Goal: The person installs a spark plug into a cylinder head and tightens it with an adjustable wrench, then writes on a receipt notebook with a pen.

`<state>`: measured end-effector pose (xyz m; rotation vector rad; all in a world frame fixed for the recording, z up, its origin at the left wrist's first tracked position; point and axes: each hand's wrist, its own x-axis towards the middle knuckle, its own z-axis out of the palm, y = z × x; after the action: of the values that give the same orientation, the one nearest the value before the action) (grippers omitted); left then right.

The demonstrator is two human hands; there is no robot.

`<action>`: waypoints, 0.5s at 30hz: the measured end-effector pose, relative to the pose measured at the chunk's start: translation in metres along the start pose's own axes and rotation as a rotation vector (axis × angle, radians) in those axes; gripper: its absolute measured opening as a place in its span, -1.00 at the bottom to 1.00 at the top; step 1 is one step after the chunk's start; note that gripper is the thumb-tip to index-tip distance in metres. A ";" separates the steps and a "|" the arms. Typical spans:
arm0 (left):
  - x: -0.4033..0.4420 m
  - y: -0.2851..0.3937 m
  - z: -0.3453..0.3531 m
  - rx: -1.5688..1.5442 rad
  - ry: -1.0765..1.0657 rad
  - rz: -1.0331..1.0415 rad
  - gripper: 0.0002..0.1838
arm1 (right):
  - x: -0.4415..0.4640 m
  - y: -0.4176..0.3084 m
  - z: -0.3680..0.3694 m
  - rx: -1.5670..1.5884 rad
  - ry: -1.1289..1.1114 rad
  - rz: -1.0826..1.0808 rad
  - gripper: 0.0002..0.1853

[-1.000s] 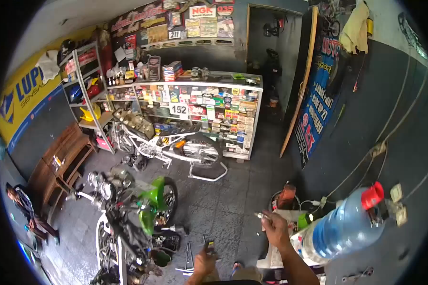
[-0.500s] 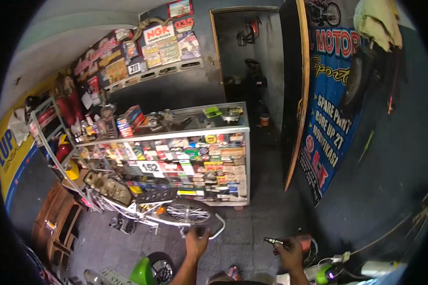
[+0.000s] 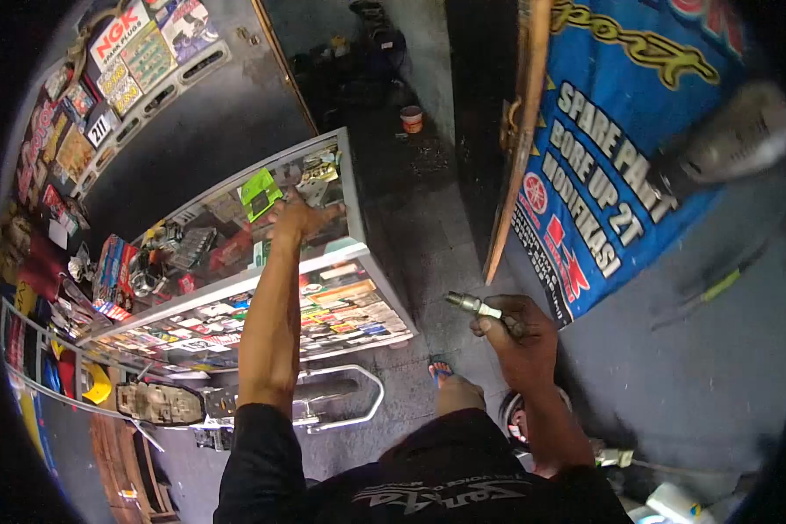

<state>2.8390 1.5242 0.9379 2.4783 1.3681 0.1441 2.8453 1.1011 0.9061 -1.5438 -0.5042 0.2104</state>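
My right hand grips a spark plug by its white end, its metal end pointing left. My left hand is stretched over the glass-topped display counter, thumb apart from the fingers. The fingertips are close to a bright green packet; whether they touch it I cannot tell. Part of the counter top is hidden under this hand. Beyond the hand, some small shiny items lie on the counter's far end.
Red-and-blue boxes and metal parts stand along the counter. A motorcycle frame with a white tube lies in front of it. A wooden door edge and a blue banner are on the right. A small bucket sits beyond the doorway.
I have come closer to the counter, and the view has tilted down. My left hand has moved from low in front of me up over the counter top. The spark plug stays in my right hand.
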 end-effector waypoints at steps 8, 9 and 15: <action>0.053 0.000 0.006 -0.014 -0.056 -0.177 0.55 | 0.144 0.006 0.051 0.177 -0.338 -0.033 -0.73; 0.043 0.005 -0.002 -0.053 -0.049 -0.185 0.46 | 0.154 0.007 0.058 0.178 -0.387 -0.029 -0.73; -0.009 -0.032 -0.007 -1.150 0.136 0.152 0.07 | 0.191 -0.004 0.095 0.055 -0.424 -0.149 -0.78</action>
<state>2.8069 1.5343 0.9354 1.5746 0.7501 0.8651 2.9713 1.2697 0.9392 -1.4030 -0.9353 0.4368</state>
